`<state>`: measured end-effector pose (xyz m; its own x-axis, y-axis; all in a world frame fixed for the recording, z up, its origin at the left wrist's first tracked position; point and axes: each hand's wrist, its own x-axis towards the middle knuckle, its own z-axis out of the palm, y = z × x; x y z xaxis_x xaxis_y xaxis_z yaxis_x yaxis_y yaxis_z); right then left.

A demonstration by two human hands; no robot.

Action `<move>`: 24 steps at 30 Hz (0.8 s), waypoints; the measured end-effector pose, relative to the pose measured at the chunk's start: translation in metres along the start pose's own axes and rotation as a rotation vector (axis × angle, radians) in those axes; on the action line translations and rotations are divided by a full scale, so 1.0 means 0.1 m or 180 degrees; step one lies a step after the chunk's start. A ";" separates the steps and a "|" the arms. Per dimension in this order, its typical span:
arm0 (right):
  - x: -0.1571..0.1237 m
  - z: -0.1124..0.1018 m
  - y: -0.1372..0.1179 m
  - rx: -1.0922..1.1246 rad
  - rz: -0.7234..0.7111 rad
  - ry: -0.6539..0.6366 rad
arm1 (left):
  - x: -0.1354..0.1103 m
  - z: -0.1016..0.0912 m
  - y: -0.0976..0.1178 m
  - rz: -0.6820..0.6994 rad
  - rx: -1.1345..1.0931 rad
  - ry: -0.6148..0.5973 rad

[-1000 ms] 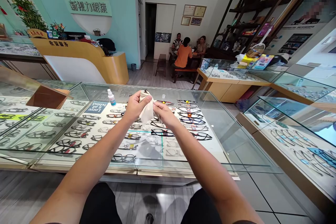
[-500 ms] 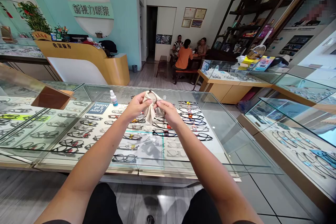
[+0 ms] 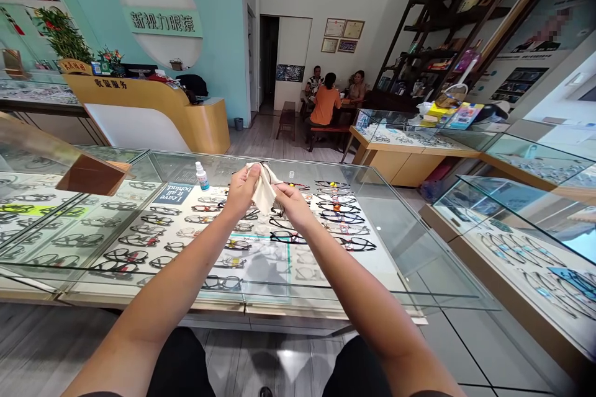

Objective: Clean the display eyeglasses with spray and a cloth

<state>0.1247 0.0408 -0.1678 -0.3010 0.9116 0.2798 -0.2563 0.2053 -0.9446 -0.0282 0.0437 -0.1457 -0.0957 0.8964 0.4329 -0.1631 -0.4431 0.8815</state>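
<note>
My left hand (image 3: 242,189) and my right hand (image 3: 289,201) are held together above the glass display counter (image 3: 400,242). Between them is a cream cleaning cloth (image 3: 263,192), wrapped around a pair of dark-rimmed glasses (image 3: 274,198) of which only a thin rim shows. Both hands are closed, pinching the cloth and the glasses inside it. A small white spray bottle with a blue label (image 3: 202,176) stands on the glass, left of my left hand.
Under the glass lie several rows of glasses frames (image 3: 153,223). A wooden stand (image 3: 88,173) sits on the counter at left. More glass cases (image 3: 526,211) run along the right. A curved yellow reception desk (image 3: 153,108) and three seated people (image 3: 328,96) are farther back.
My hands have kept working the cloth over the glasses: the cloth hung lower and looser before, and it is now bunched higher between my fingers. The view has dipped slightly.
</note>
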 end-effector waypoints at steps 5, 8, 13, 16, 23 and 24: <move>0.00 -0.08 -0.05 -0.0080 -0.0356 0.0064 | 0.12 -0.10 -0.09 -0.0043 -0.0351 0.0216; 0.00 -0.14 -0.11 0.0126 -0.0447 0.0025 | 0.21 -0.16 -0.07 -0.0051 -0.0769 0.0597; 0.00 -0.21 -0.16 0.0167 -0.0560 0.0068 | 0.25 -0.25 0.07 -0.0052 -0.1067 0.0854; 0.01 -0.22 -0.15 0.0119 -0.0533 0.0087 | 0.23 -0.28 0.13 -0.0207 -0.0949 0.0615; 0.02 -0.22 -0.14 0.0130 -0.0475 0.0082 | 0.20 -0.21 0.12 -0.0079 -0.0660 0.0266; 0.02 -0.22 -0.14 0.0130 -0.0477 0.0083 | 0.19 -0.20 0.12 -0.0024 -0.0581 0.0236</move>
<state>0.1478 0.0479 -0.1580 -0.2330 0.8809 0.4120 -0.3338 0.3254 -0.8847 -0.0512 0.0554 -0.1309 -0.1649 0.8992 0.4054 -0.3389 -0.4376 0.8328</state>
